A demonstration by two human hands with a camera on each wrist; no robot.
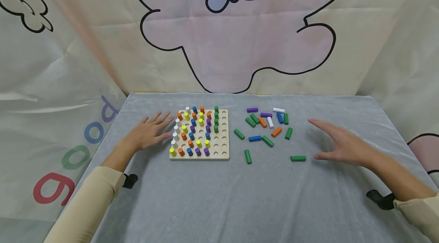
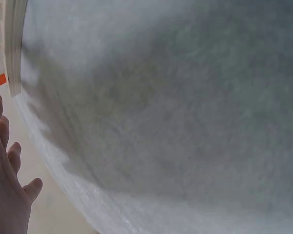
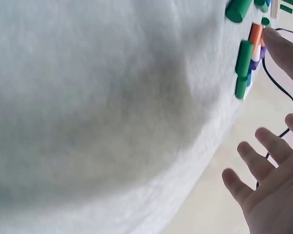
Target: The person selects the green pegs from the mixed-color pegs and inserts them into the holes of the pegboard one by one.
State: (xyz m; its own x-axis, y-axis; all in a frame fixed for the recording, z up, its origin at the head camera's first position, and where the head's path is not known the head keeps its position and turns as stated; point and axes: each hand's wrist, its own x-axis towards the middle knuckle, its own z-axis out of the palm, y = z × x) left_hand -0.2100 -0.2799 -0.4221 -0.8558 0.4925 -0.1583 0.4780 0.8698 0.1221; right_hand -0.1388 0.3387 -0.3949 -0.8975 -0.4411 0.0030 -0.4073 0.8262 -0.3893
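A pale wooden pegboard [image 1: 221, 151] lies left of centre on the table, with white, yellow, orange, blue, purple and green pegs standing in its holes. Several holes on its right side hold no peg. At the board's left edge is my left hand [image 1: 149, 133], fingers spread and holding nothing; whether it touches the board I cannot tell. Loose pegs lie right of the board, among them a green peg [image 1: 298, 158], a blue peg [image 1: 255, 138] and an orange peg [image 1: 276, 131]. To their right hovers my right hand [image 1: 346, 146], thumb and fingers apart and nothing held.
A grey cloth [image 1: 219, 197] covers the table. Behind it hangs a pale curtain [image 1: 240, 45] with cartoon outlines, and another printed curtain [image 1: 41, 121] runs along the left side. Both wrists wear dark straps.
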